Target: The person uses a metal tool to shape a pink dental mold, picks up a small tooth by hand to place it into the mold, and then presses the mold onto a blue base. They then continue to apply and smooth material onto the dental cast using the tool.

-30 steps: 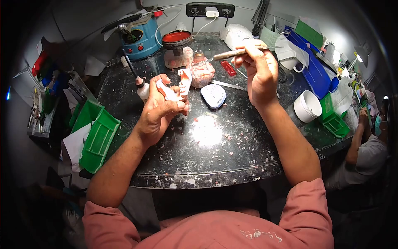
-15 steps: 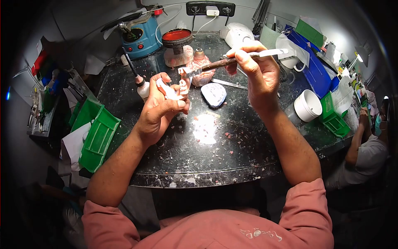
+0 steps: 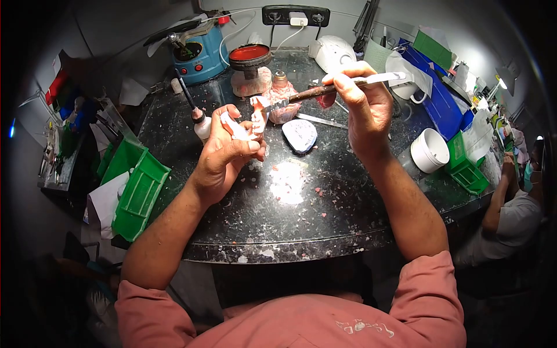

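My left hand [image 3: 217,153] is closed around a denture [image 3: 258,123] with a row of white teeth and a pale pink base, brightly lit. In my right hand [image 3: 368,110] is a wax knife [image 3: 316,92] with a brown handle, held pen-like and almost level. Its blade reaches left to the upper end of the denture. Just behind the blade stands a small burner bottle [image 3: 283,110] coated in pink wax, with a brass top. Between the hands a whitish, blue-edged block [image 3: 300,137] lies on the table, beside a flat metal strip [image 3: 322,120].
A dish of red wax [image 3: 249,53] stands at the back near a blue machine [image 3: 200,58]. At left are a bottle with a brush [image 3: 201,124] and a green bin [image 3: 139,188]. A white tub [image 3: 430,151] and green bin [image 3: 467,168] sit right; another person [image 3: 513,214] sits beyond.
The wax knife has shifted slightly right and down, its blade still at the denture. The left hand keeps its hold with almost no movement.
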{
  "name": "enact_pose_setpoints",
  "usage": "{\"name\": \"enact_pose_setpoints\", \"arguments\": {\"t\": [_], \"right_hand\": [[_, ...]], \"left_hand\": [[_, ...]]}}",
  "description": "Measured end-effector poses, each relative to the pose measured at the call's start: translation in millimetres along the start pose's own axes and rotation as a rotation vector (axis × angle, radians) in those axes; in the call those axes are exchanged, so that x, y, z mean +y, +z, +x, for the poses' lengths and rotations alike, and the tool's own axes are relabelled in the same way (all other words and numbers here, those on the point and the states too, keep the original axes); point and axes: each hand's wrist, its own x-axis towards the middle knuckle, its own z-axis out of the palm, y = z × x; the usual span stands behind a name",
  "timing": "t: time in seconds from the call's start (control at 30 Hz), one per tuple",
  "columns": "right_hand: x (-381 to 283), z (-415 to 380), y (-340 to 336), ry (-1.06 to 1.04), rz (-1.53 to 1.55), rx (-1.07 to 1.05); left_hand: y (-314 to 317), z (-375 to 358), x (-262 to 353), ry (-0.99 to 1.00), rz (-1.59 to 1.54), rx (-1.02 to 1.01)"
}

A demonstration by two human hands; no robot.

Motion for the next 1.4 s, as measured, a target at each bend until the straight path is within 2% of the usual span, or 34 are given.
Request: {"name": "enact_pose_setpoints", "arguments": {"t": [0.43,0.6,1.0,1.33,1.4], "right_hand": [[-0.7,-1.3,1.8,-0.006,-0.018,-0.015],[0.6,-1.3,2.1,-0.03,0.002,-0.004],[0.5,-2.2,1.5,-0.038,-0.154,-0.032],[0.1,-2.7,3.0,0.032,-0.037,0.036],[1.9,-3.0,3.0,-0.023,-0.157,-0.004]], "left_hand": [[-3.6,0.0,-0.3,0.0,-0.075,-0.022],[-1.1,0.0,1.0,-0.012,0.018,0.027],[-6.6,0.0,1.0,-0.008,-0.032,0.037],[-0.5,1.3,4.0,0.008,0.047,0.132],[-0.6,1.0,5.0,0.017,0.066,0.111]]}}
